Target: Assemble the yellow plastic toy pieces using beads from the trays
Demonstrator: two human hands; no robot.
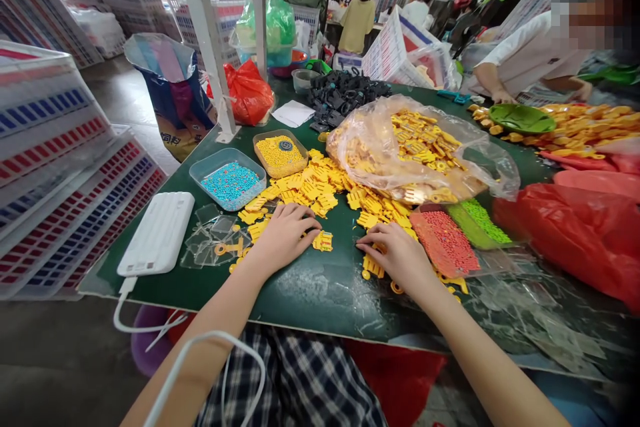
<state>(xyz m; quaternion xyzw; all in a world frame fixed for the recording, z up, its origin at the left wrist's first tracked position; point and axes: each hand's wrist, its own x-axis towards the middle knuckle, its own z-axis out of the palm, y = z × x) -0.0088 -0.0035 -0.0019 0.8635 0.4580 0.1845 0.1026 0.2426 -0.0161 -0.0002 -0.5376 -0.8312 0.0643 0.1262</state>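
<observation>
Clear bag (356, 140), landmark, holding yellow parts (425, 137); its lower contents hidden.
Decorated yellow piece (323, 241), one: nearer the person than the bag, seemingly done or part-done.
Loose yellow pieces (315, 183), many: beside the bag, mostly plain, presumably left.
Left hand (285, 233): before the bag, fingers bent at the decorated yellow piece; grip unclear.
Right hand (400, 253): before the bag, fingertips close; anything pinched indiscernible.

"Anything in the right hand (397, 255)?"
"Can't tell; its fingers hide the grip."
"The yellow piece (323, 241) by the left hand (285, 230)?"
"Its coloured marks are too small to make out."
"The white cable (171, 372)?"
"Cut off at the bottom edge, like the 2 forearms (227, 307)."
"That co-worker (533, 57)?"
"Head blurred."
</observation>
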